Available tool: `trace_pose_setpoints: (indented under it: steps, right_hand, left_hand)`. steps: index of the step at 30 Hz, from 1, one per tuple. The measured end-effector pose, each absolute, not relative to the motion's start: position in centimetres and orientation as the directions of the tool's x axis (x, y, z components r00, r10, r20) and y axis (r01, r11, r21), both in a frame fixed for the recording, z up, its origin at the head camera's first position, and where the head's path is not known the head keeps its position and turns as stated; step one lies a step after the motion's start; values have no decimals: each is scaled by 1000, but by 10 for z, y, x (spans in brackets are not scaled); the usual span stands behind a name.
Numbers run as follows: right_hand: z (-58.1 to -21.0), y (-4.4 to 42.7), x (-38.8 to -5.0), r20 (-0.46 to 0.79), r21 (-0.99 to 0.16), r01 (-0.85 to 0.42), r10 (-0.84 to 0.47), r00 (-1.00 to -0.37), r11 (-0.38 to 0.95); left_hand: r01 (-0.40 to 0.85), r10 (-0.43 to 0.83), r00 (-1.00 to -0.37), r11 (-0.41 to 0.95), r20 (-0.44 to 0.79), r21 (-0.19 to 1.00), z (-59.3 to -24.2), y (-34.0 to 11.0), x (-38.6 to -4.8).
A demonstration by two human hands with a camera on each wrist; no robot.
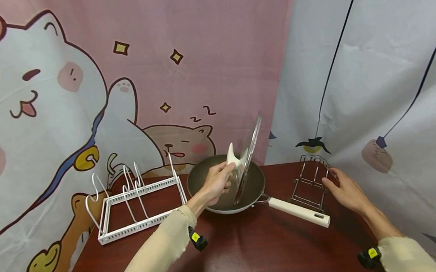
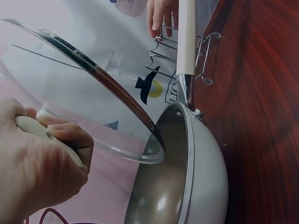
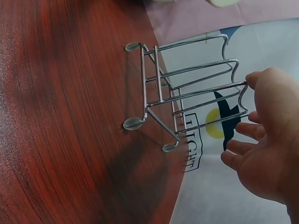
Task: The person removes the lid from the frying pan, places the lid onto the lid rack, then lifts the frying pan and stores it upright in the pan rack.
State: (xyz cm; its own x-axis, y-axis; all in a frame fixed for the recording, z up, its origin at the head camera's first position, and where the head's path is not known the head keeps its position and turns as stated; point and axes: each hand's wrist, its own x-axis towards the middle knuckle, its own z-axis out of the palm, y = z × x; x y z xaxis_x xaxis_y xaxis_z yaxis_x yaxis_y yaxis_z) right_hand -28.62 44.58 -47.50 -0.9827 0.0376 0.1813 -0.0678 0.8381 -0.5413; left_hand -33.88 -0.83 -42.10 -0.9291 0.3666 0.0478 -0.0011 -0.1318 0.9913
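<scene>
My left hand (image 1: pixel 218 182) grips the cream handle (image 1: pixel 232 154) of a glass lid (image 1: pixel 256 139). The lid stands tilted nearly on edge above a frying pan (image 1: pixel 205 171), its lower rim inside the pan in the left wrist view. Whether that rim touches the pan I cannot tell. At the right, my right hand (image 1: pixel 347 192) is beside a small metal wire rack (image 1: pixel 309 182). In the right wrist view, the thumb (image 3: pixel 264 79) meets a top corner of this rack, while the other fingers (image 3: pixel 240 147) are loosely bent and hold nothing.
A white rack (image 1: pixel 140 225) with upright wire dividers stands left of the pan. The pan's cream handle (image 1: pixel 298 210) points right and toward me, in front of the wire rack. A printed cloth (image 1: pixel 228 67) hangs behind the dark red wooden table (image 1: pixel 242 253).
</scene>
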Motion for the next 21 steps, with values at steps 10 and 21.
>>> trace_pose_setpoints:
  steps: [10, 21]
  right_hand:
    - [-476, 446, -289, 165, -552, -60, 38, -986, 831]
    - [-481, 445, -290, 190, -593, -74, 50, -981, 802]
  left_hand:
    - [2, 373, -926, -138, 54, 990, -422, -3, -339]
    - [14, 378, -923, -140, 67, 990, -414, 3, -336]
